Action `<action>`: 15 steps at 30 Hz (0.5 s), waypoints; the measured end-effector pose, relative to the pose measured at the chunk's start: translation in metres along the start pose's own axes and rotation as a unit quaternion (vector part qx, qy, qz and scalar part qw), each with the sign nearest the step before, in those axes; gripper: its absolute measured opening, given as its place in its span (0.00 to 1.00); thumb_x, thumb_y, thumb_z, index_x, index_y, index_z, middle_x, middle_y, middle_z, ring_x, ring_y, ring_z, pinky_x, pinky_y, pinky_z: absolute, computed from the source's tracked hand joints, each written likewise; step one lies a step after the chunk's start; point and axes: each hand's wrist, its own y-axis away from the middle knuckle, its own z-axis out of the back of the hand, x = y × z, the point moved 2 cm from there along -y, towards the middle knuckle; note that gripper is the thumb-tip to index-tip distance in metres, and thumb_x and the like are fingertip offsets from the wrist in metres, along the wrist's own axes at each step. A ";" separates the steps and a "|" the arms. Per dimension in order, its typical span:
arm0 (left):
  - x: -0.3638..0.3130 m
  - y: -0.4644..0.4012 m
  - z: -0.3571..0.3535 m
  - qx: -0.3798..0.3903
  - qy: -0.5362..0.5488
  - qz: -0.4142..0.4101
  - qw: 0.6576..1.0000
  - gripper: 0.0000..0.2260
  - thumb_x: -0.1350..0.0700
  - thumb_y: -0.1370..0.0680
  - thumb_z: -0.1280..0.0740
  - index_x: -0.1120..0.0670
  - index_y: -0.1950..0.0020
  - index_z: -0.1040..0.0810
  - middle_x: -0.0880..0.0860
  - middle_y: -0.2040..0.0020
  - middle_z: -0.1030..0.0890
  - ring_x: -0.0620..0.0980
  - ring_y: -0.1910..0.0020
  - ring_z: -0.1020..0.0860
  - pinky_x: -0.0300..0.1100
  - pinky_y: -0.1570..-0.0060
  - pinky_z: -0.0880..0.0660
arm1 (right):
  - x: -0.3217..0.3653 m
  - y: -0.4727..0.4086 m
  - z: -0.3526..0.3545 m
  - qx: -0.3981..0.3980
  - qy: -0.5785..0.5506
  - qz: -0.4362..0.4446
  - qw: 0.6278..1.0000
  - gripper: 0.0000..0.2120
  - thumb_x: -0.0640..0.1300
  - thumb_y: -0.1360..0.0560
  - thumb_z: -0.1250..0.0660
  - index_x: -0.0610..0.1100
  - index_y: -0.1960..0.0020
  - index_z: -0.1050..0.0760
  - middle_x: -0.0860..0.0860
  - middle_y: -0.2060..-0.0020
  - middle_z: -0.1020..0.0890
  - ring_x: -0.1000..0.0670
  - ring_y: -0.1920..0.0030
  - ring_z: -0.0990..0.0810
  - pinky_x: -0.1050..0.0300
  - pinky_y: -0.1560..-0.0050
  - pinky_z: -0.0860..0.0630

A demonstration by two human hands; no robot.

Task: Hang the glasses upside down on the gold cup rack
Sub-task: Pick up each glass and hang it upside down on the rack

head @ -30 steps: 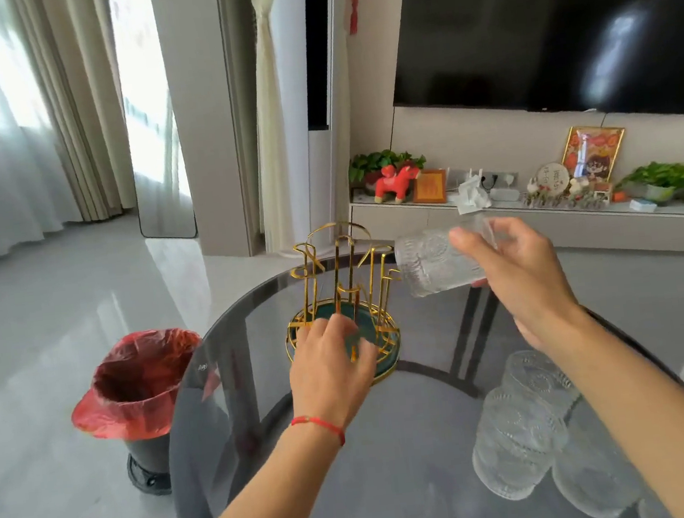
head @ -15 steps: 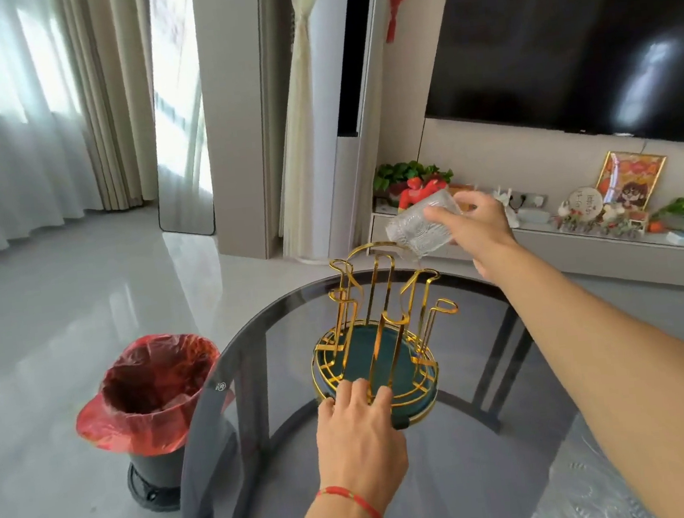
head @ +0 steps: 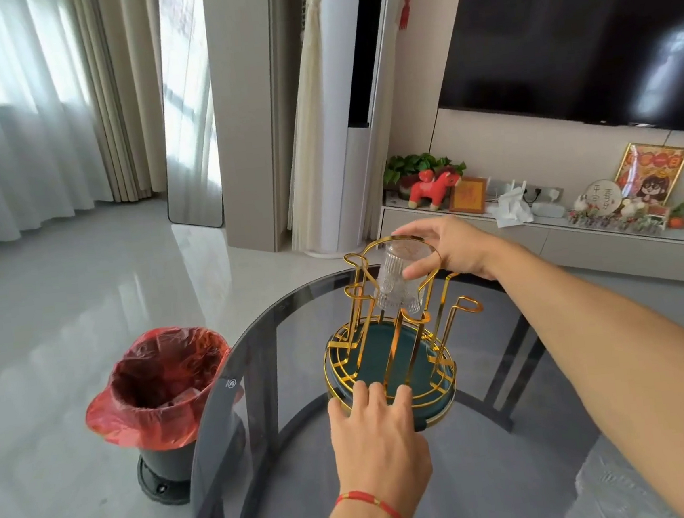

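Observation:
The gold cup rack (head: 388, 351) with upright wire prongs and a dark green round base stands on the smoky glass table (head: 276, 455). My right hand (head: 442, 248) grips a clear ribbed glass (head: 398, 286) by its base, mouth down, among the rack's far prongs under the gold top loop. Whether a prong is inside the glass I cannot tell. My left hand (head: 378, 436), with a red string at the wrist, presses its fingers on the near rim of the rack's base. Other clear glasses (head: 610, 496) show blurred at the bottom right corner.
A dark bin with a red bag (head: 164, 395) stands on the floor left of the table. Behind the table runs a low shelf (head: 540, 233) with ornaments and plants under a wall television. Curtains and a tall mirror line the left.
My right hand has turned the glass mouth-down and lowered it from above the rack into the far prongs. My left hand stays on the rack's base. The view has moved closer.

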 end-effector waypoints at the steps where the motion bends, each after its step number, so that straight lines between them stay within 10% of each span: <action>1: -0.001 -0.001 0.000 0.002 -0.003 0.002 1.000 0.18 0.49 0.22 0.38 0.50 0.32 0.30 0.55 0.36 0.23 0.59 0.34 0.31 0.59 0.35 0.34 | 0.001 -0.001 -0.003 0.012 0.010 0.005 1.000 0.36 0.37 0.35 0.15 0.46 0.30 0.21 0.50 0.36 0.17 0.46 0.31 0.21 0.43 0.27 0.26; 10: -0.002 -0.002 0.001 0.017 -0.007 0.008 1.000 0.22 0.49 0.22 0.37 0.49 0.28 0.34 0.54 0.35 0.24 0.57 0.33 0.31 0.57 0.37 0.32 | 0.006 0.003 -0.007 0.060 0.059 0.026 0.996 0.35 0.34 0.33 0.17 0.48 0.30 0.25 0.51 0.38 0.18 0.52 0.37 0.19 0.65 0.44 0.19; 15: 0.004 0.002 0.003 0.011 -0.011 -0.008 1.000 0.21 0.49 0.23 0.37 0.48 0.30 0.33 0.52 0.35 0.24 0.56 0.33 0.31 0.55 0.41 0.27 | 0.001 0.052 0.025 -0.041 0.075 0.014 0.996 0.25 0.39 0.25 0.22 0.46 0.29 0.22 0.46 0.29 0.19 0.45 0.27 0.22 0.41 0.23 0.30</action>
